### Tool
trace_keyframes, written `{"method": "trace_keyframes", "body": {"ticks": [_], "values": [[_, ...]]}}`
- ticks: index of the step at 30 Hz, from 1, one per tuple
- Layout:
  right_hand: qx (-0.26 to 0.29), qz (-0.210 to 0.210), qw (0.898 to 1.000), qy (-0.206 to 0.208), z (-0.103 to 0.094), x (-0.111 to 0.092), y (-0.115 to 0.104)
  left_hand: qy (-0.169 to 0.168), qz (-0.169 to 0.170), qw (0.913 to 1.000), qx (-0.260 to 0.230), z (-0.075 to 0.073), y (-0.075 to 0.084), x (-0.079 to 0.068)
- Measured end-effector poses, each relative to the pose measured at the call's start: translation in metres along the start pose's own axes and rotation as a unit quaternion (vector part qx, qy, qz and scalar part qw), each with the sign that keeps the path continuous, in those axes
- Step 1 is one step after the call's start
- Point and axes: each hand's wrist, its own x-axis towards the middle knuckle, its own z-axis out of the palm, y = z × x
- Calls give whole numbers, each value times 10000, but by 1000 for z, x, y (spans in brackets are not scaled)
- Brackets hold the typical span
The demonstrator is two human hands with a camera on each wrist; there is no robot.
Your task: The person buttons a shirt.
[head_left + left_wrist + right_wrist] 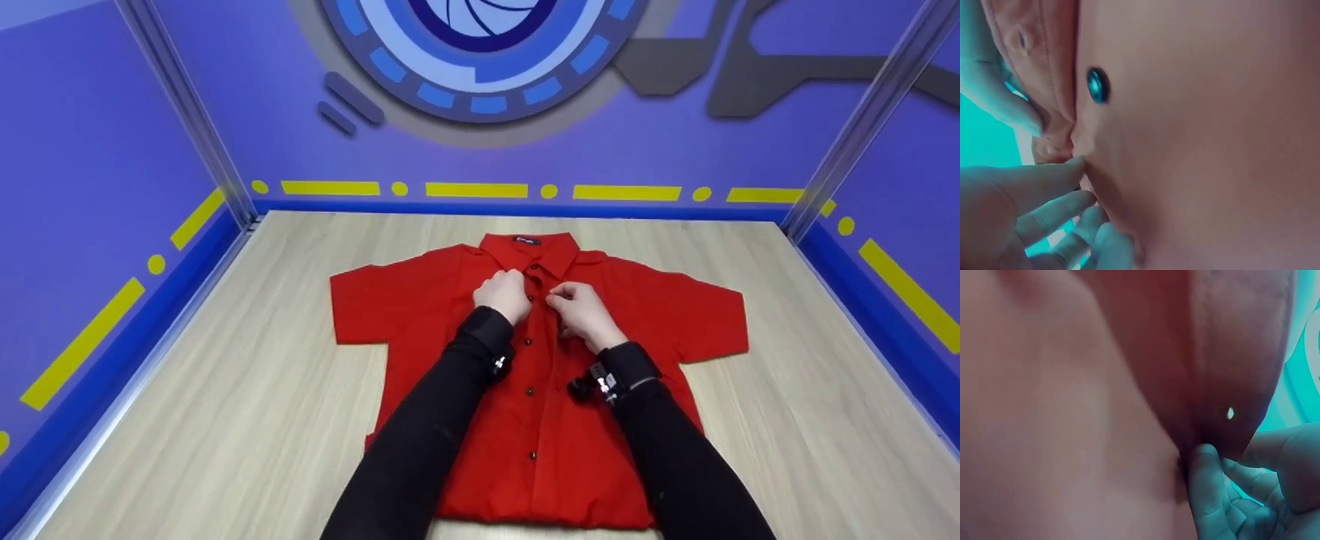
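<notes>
Across the middle of the counter lies a red, short-sleeved cloth shirt (544, 427), front up, its collar (559, 253) at the far end and its sleeves spread. By its look the fabric is light and limp, likely to crease or slide if tugged, and not fragile. The stitched red front strip (1241, 343), with its small slit buttonhole (1230, 413), looks firmer, so its edge just beside the slit seems the best place for a pinch. Each small, round, dark, shiny button (1098, 85) is probably hard and slick, better taken by its rim. Below the collar, the left hand (502, 295) has a narrow grip, pinching cloth near the button line; the right hand (587, 309) pinches the strip's edge close to the buttonhole. Black sleeves (412, 450) cross the shirt's lower half. Around it spreads the pale wood-grain counter (225, 375), bounded by purple-blue panels (225, 97) with yellow dashes.
</notes>
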Motion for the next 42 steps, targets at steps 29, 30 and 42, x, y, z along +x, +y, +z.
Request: {"method": "trace_keyframes", "body": {"ticks": [29,30,42], "values": [[999,3,9948,217,3,2,-2,-385,-156,9512,-3056,13,-28,5],[1050,-26,9942,235,3,2,-2,-372,-110,9484,-3148,14,-29,6],[1441,-140,9884,453,3,1,-3,-209,278,9022,-4300,21,-33,9]]}}
